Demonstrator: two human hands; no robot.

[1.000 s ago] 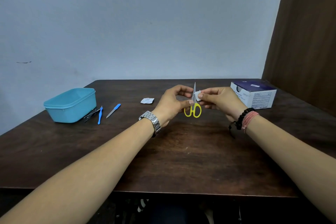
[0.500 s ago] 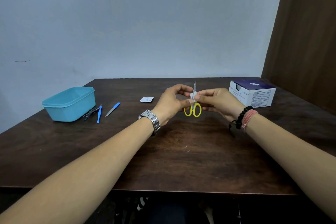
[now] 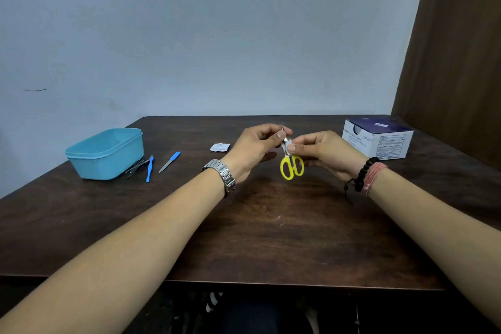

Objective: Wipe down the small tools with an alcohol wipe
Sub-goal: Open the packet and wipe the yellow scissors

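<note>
Small yellow-handled scissors (image 3: 291, 167) hang upright above the table's middle, blades up and handles down. My left hand (image 3: 254, 147) pinches the blade tips between thumb and forefinger. My right hand (image 3: 322, 152) pinches a white alcohol wipe (image 3: 286, 148) around the lower part of the blades, just above the handles. At the left lie a blue-handled pick (image 3: 149, 168), a blue-handled nail file (image 3: 169, 161) and several dark metal tools (image 3: 135, 167), partly tucked against the tub.
A light blue plastic tub (image 3: 105, 154) stands at the left on the dark wooden table (image 3: 271, 225). A torn wipe wrapper (image 3: 220, 147) lies behind my left hand. A white and purple box of wipes (image 3: 376, 141) sits at the back right.
My right hand has slid the wipe down the blades toward the handles. My left hand has shifted up from the handle end to pinch the blade tips.
</note>
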